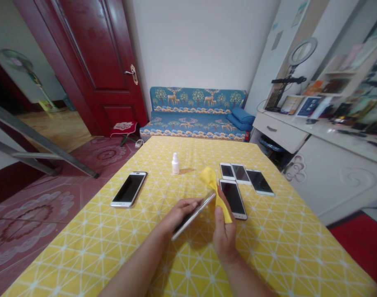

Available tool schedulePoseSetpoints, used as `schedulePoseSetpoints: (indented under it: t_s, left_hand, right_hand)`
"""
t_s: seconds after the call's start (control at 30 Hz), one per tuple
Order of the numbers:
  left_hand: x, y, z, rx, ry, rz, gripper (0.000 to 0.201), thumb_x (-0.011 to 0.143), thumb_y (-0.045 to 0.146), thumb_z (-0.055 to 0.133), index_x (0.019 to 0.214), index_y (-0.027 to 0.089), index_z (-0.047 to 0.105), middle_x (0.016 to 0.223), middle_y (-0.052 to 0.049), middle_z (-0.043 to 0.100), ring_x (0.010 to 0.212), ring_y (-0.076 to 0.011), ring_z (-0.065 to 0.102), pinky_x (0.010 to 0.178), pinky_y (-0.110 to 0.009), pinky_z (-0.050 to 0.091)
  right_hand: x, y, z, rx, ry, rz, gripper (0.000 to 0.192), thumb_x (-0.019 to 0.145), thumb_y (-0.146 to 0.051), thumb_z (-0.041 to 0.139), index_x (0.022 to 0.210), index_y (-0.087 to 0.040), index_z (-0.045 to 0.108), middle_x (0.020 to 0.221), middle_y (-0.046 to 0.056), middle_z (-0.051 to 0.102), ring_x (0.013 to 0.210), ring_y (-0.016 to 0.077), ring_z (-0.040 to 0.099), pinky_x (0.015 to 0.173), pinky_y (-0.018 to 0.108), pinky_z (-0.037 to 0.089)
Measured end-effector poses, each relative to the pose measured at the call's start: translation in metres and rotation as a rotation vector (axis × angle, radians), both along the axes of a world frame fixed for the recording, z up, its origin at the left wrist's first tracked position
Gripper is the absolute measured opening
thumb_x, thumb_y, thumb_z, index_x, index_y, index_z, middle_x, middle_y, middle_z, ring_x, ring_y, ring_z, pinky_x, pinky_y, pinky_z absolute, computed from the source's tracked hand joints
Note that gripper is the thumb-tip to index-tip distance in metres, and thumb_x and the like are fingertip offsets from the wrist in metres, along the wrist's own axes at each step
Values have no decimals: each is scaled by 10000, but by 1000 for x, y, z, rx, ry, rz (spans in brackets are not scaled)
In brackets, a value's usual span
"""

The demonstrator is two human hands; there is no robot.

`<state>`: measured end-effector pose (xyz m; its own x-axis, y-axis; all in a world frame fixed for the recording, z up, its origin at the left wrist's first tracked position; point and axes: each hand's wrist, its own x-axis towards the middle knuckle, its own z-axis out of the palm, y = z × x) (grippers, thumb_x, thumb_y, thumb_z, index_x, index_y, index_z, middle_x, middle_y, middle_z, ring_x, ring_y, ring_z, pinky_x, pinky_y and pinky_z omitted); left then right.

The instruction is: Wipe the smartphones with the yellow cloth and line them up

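Note:
Tilted on edge above the table, a smartphone [194,216] is gripped by my left hand [182,211], its thin side facing me. My right hand [225,235] pinches a yellow cloth [210,178] against the phone's upper right end. Part of the cloth hangs below my right thumb. Behind my right hand lies a white-framed smartphone [234,199], partly covered by the hand. Just beyond it are two smaller phones [227,170] [240,173] and another white phone [260,182]. A small white bottle [175,164] stands upright past my left hand.
Another white smartphone [129,189] lies face up at the table's left. The yellow patterned tablecloth [188,264] covers the table. A blue sofa [197,119] stands beyond the far edge, a white dresser [336,165] at the right, and a red stool [124,128] by the door [98,53].

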<state>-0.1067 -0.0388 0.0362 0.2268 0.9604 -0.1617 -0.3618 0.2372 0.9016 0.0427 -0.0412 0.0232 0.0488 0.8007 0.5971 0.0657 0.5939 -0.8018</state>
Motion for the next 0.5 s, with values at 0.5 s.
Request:
schedulePoseSetpoints:
  t_s: [0.5]
  left_hand:
    - [3,0,-4,-341,-552,-220,499,849,525,504,984,72,664,763,-127,666,643,-188,620,478,-229,430]
  right_hand:
    - [-6,10,-13,-95,-353,-3,501,996,-328,322,1493,-283,284,1593,21,197,1465,225,172,1176,523,210]
